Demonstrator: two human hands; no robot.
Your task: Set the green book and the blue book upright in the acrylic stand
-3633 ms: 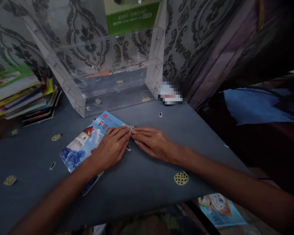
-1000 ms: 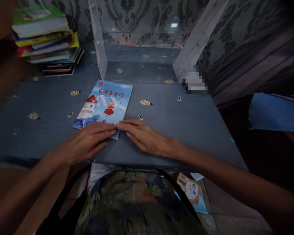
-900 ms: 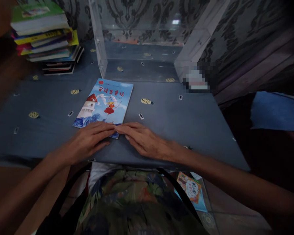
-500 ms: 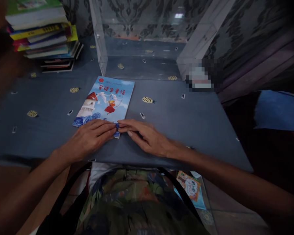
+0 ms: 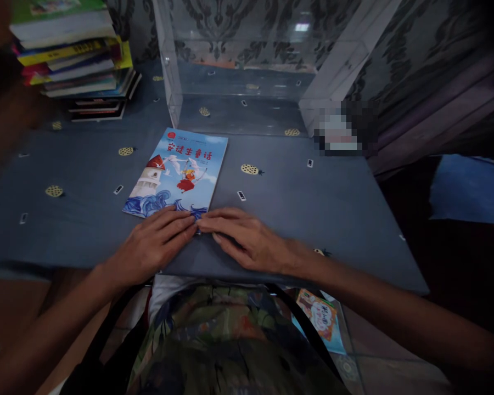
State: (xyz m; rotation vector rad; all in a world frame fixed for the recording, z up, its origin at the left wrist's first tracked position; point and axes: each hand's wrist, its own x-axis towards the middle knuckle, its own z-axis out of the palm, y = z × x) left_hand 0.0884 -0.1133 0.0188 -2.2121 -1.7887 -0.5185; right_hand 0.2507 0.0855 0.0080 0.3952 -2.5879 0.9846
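Observation:
A blue picture-covered book (image 5: 179, 170) lies closed and slanted on the cloth-covered table, with red characters, a white tower and blue waves on its cover. My left hand (image 5: 158, 238) rests over its near edge, fingers stretched out and side by side. At the near right corner, my right hand (image 5: 245, 238) touches the book with extended fingertips, and its thumb is a little apart below them. The fingertips of both hands nearly meet there and hide that corner. Neither hand is visibly wrapped around the book.
A tall stack of books (image 5: 72, 60) stands at the back left. Behind the book is a clear plastic shelf (image 5: 170, 82) against the patterned wall. A blurred-out item (image 5: 340, 131) sits right of it. Below the table's front edge lies an orange-and-blue book (image 5: 319, 315).
Both hands have slid slightly toward me along the book's near edge, so more of the blue waves shows. The book has hardly moved.

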